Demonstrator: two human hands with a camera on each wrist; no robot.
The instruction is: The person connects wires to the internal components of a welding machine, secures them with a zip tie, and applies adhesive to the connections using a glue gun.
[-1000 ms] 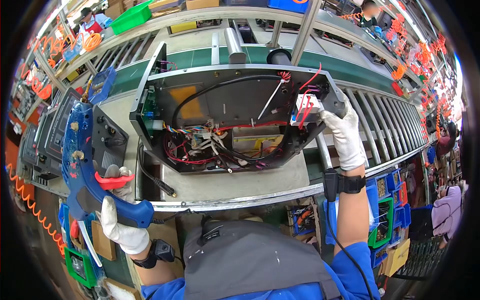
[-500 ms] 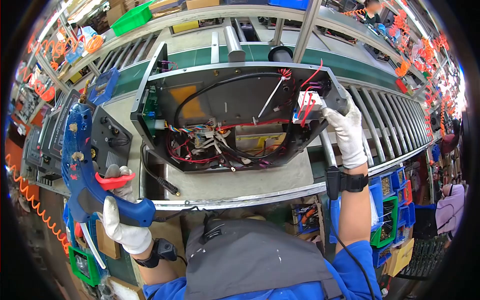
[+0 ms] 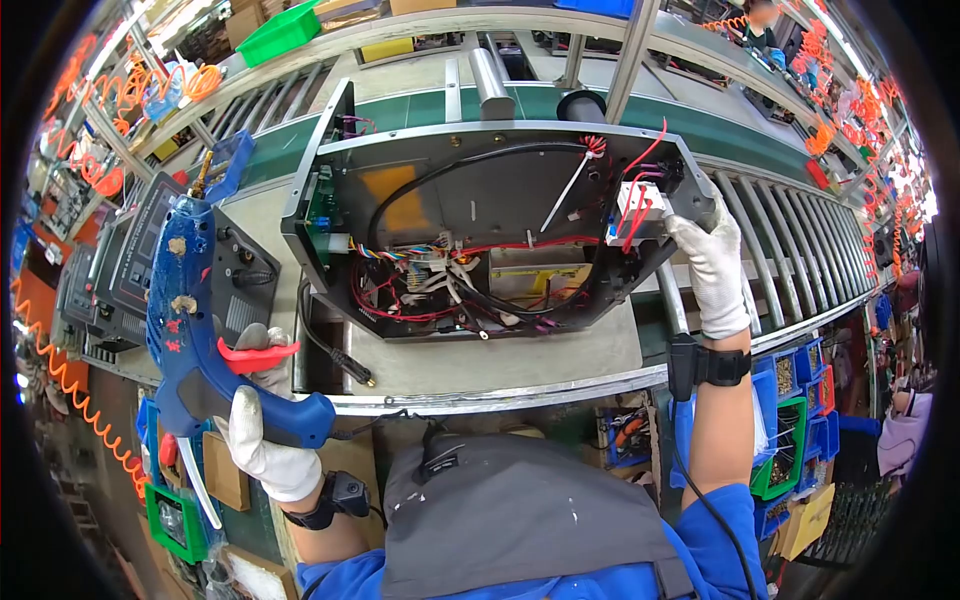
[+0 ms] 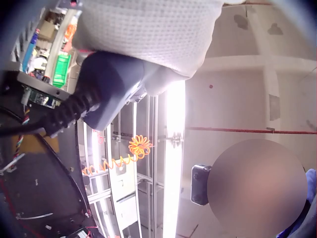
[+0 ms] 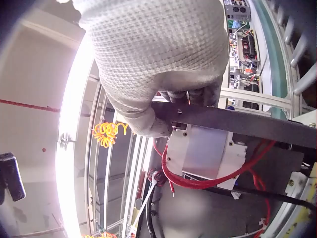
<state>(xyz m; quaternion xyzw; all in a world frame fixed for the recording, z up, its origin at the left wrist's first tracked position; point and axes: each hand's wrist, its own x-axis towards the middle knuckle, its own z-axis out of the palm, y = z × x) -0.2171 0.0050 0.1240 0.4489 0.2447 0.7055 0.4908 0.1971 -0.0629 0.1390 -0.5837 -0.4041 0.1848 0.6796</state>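
My gloved left hand point(image 3: 270, 450) point(image 4: 148, 39) grips the handle of a blue tool point(image 3: 215, 385) point(image 4: 111, 84) with a red trigger, fingers curled round it. The tool's metal tip points up, left of an open dark metal chassis point(image 3: 520, 190) full of wires. My gloved right hand point(image 3: 715, 265) point(image 5: 158, 54) holds the chassis's right edge, thumb on the near side, beside a white block point(image 3: 640, 205) point(image 5: 205, 151) with red wires. Coloured wires and a black cable lie inside the chassis.
Grey units point(image 3: 135, 260) stand left of the chassis. Rollers point(image 3: 800, 250) run off to the right, with a green belt point(image 3: 400, 110) behind. Below right are parts bins point(image 3: 785, 450); a black plug point(image 3: 360, 372) lies near the front edge.
In the head view everything has shifted right together, with the chassis still between the hands. Both hands keep their grips, the left on the blue tool and the right on the chassis edge.
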